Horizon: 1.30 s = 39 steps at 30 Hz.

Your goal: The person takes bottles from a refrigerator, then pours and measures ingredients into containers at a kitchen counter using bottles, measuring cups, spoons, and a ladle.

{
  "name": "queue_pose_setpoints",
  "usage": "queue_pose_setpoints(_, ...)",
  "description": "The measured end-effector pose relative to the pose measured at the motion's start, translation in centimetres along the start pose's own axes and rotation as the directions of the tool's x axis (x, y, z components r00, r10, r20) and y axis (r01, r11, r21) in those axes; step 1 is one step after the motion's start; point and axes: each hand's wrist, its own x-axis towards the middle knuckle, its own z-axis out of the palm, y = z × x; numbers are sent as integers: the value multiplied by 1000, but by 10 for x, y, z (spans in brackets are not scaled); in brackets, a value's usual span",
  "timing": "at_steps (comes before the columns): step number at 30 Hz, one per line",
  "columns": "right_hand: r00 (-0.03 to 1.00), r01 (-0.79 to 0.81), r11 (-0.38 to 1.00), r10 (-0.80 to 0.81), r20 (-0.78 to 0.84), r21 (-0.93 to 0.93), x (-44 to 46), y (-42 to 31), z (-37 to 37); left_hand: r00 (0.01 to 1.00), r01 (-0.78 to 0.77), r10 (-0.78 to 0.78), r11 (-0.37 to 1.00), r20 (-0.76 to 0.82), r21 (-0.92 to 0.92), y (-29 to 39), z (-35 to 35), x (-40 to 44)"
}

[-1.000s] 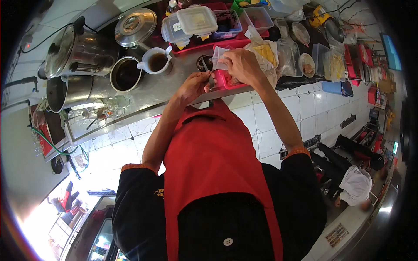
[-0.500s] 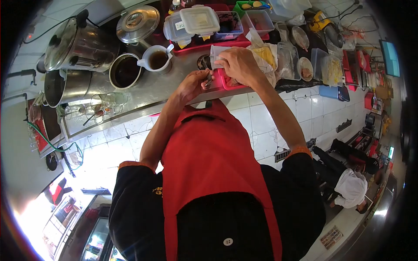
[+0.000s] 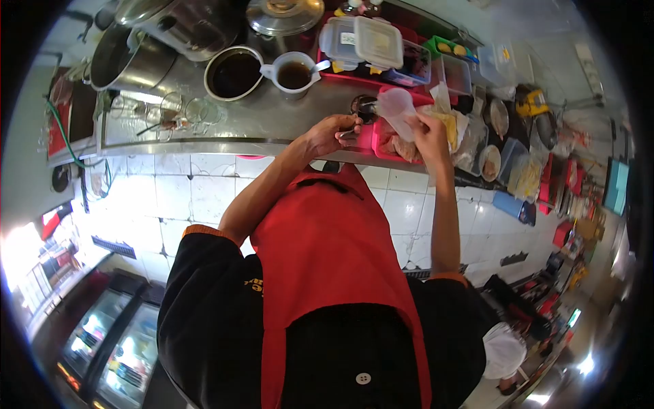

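My left hand (image 3: 330,135) is at the counter's front edge, its fingers closed on a small metallic thing whose kind I cannot make out. Just beyond its fingertips is a dark round item (image 3: 364,108) with a shiny part. My right hand (image 3: 430,140) grips a translucent whitish plastic bag (image 3: 397,109), which hangs to the left over a pink container (image 3: 379,144). Inside that container lie brownish-pink food pieces (image 3: 402,148). Next to my right hand is yellow food (image 3: 449,126) on white paper.
A pot of dark liquid (image 3: 234,73) and a white jug (image 3: 294,73) stand on the steel counter (image 3: 272,121). Several glasses (image 3: 170,109) are at left. Lidded boxes (image 3: 378,42) sit behind, and a small bowl (image 3: 489,162) at right. Another person (image 3: 504,349) is at lower right.
My right hand has pulled away to the right and lifted the plastic bag, which now shows at greater length. My left hand stays near the counter edge. The whole view has shifted.
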Motion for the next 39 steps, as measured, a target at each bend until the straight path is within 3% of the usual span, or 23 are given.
queue_pose_setpoints(2,980,-187,945,199,-19,269,-12,12,-5,999,26,-26,1000,28,-7,1,-5,-1)
queue_pose_setpoints(3,983,-175,949,182,-2,260,-15,23,-8,1000,2,-1,1000,27,-15,0,-4,-3)
queue_pose_setpoints(5,929,-309,631,359,85,712,-16,43,-17,1000,-14,15,999,-18,35,-2,0,-6)
queue_pose_setpoints(7,956,-222,506,281,85,833,-6,37,-25,999,12,-9,998,-51,57,-7,-17,0)
queue_pose_setpoints(8,985,-164,453,131,117,876,4,30,-30,993,11,3,992,-114,126,-5,-16,-3)
queue_pose_setpoints(9,989,-118,381,-40,144,917,19,13,-32,999,-15,19,995,-32,98,-10,-25,-2)
queue_pose_setpoints(10,986,-82,413,-102,135,907,33,-18,-27,998,-49,46,996,44,81,-12,-30,-2)
queue_pose_setpoints(13,897,31,536,-388,213,844,92,-141,1,996,-86,93,962,-15,259,-5,-15,-16)
queue_pose_setpoints(14,871,33,516,-435,229,856,112,-183,19,994,-99,106,946,-6,309,-4,-14,-17)
queue_pose_setpoints(17,737,169,711,-551,391,683,152,-290,79,998,-67,70,933,5,355,4,-5,-24)
queue_pose_setpoints(18,704,92,706,-545,456,703,166,-316,109,993,-112,95,921,64,374,3,-10,-20)
queue_pose_setpoints(19,707,130,688,-569,420,714,175,-347,144,985,-156,116,908,126,389,-1,-22,-15)
queue_pose_setpoints(20,603,250,693,-658,450,677,195,-379,172,968,-220,146,885,206,410,-5,-32,-7)
queue_pose_setpoints(21,587,318,703,-673,450,637,213,-402,209,958,-245,153,875,243,417,-4,-34,-5)
queue_pose_setpoints(23,590,473,650,-735,334,595,244,-450,277,985,-142,68,845,160,515,8,-25,-10)
queue_pose_setpoints(26,524,720,530,-839,150,449,307,-496,388,970,-204,103,839,220,504,8,-29,-3)
queue_pose_setpoints(29,492,742,575,-817,301,344,373,-515,481,972,-169,68,867,225,470,11,-27,-8)
queue_pose_setpoints(31,565,701,702,-653,503,124,402,-521,526,961,-172,56,887,270,429,13,-35,-9)
queue_pose_setpoints(32,561,704,700,-655,507,125,408,-524,540,967,-162,59,895,249,416,16,-37,-12)
queue_pose_setpoints(34,657,690,696,-486,577,-199,413,-527,559,979,-136,65,913,194,383,12,-41,-10)
queue_pose_setpoints(39,599,729,679,-566,567,-93,425,-511,585,981,-85,5,912,196,401,27,-46,-27)
